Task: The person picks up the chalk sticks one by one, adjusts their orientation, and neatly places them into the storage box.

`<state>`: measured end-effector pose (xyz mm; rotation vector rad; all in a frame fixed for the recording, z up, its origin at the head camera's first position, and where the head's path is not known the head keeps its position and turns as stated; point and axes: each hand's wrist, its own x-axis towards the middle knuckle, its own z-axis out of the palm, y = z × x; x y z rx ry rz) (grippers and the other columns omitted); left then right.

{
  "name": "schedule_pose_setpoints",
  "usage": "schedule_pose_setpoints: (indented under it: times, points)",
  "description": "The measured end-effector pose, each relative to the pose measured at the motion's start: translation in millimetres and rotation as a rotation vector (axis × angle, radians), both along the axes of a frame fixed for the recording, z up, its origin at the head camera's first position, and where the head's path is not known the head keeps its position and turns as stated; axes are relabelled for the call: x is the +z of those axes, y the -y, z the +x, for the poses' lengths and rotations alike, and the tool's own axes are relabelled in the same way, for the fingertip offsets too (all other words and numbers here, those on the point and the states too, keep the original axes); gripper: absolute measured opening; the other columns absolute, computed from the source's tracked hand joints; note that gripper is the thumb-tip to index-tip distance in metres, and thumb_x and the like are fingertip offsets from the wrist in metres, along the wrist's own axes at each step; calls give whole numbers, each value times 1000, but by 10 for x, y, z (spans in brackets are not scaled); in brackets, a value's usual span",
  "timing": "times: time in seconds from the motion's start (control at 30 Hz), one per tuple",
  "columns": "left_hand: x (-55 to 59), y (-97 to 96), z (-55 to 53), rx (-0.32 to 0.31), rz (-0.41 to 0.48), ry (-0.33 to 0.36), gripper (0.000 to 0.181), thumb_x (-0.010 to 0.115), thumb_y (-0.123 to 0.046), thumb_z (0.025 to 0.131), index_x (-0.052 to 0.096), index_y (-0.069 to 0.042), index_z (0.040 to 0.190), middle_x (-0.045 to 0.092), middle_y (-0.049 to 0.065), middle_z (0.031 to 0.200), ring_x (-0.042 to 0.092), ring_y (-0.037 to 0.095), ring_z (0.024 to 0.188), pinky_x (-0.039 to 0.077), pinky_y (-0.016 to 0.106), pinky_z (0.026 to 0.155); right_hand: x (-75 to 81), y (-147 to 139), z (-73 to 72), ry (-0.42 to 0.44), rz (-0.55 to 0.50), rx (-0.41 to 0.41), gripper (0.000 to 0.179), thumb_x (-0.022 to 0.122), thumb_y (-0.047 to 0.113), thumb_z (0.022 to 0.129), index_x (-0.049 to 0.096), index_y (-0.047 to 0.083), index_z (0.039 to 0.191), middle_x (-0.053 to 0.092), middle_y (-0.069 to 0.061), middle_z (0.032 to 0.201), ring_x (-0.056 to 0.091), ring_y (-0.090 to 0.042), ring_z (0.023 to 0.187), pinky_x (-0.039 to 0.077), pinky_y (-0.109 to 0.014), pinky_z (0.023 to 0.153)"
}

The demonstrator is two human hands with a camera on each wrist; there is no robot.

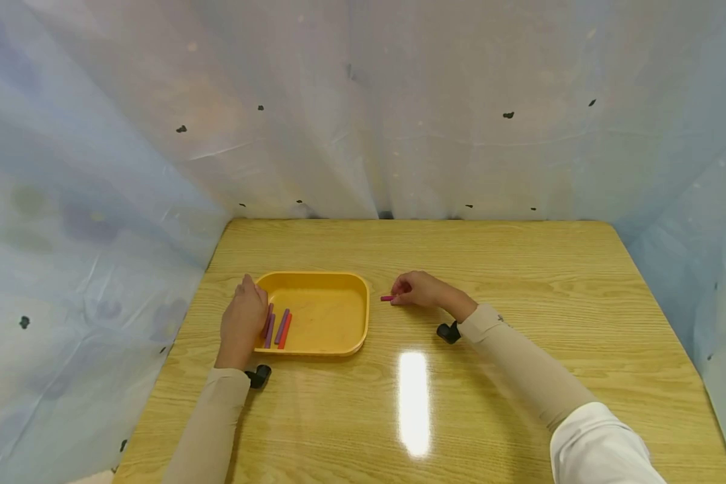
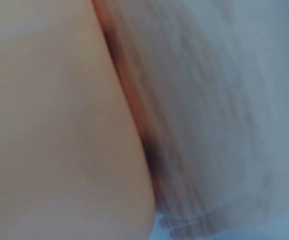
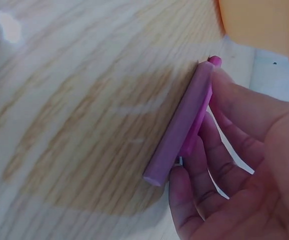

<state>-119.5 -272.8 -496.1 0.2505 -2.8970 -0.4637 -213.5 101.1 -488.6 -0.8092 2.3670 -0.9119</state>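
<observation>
Pinching purple stick (image 3: 177, 129), pink stick (image 3: 195, 131) with right grip (image 1: 422, 289); left grip (image 1: 244, 316) at rim of yellow tray (image 1: 329, 312), cannot tell hold.

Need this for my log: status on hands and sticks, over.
Left hand at left rim of tray, grip unclear. Right hand pinching two sticks, right of tray. More sticks inside tray. Nothing seen in the way.

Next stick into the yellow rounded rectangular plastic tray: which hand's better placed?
Probably the right hand: it pinches a cylindrical purple stick and a thin magenta stick, just right of the tray. The left hand is at the tray's left rim.
</observation>
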Motion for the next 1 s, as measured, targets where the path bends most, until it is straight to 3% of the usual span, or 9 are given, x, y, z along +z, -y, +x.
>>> schedule_pose_setpoints:
  times: [0.53,1.0]
  points:
    - [7,5,-19,-5,37,59,55,21,-26,102,24,14,140,43,37,125,54,48,100,50,56,73,13,20,63,36,41,-44,17,69,18,85,66,3,93,60,-2,79,47,-13,68,41,-25,63]
    - [17,10,-10,5,33,70,55,21,-26,103,24,14,140,42,37,128,52,47,106,48,55,79,14,77,120,71,82,-89,16,71,18,83,65,5,88,61,-3,80,49,-14,67,43,-25,62]
